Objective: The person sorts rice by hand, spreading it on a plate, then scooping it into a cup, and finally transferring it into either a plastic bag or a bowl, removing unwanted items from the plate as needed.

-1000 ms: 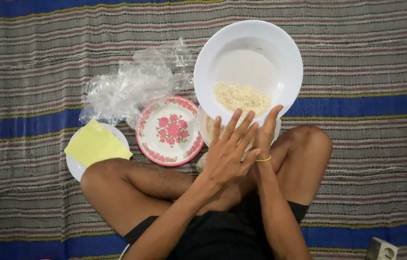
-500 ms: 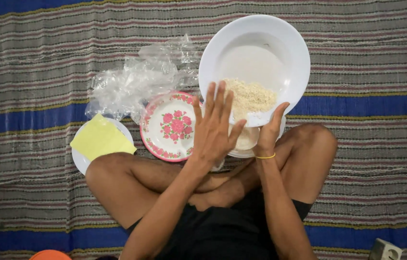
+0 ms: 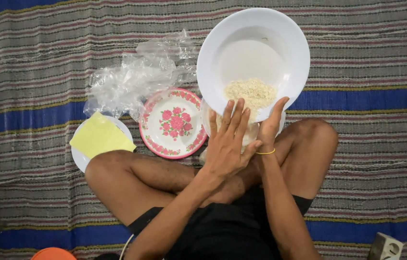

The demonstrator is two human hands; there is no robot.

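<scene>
Round white plastic bowl [image 3: 254, 53] of loose pale grain [image 3: 250, 92], likely light, stiff: right hand [image 3: 272, 126] grips its 6 o'clock rim; left hand [image 3: 227, 142] open, fingers spread.

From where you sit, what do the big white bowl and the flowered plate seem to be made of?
The white bowl looks like smooth plastic or melamine: plain, with a soft sheen and a thin rim. The flowered plate is likely melamine too, glossy with a printed pink pattern. Ceramic can't be ruled out for either.
</scene>
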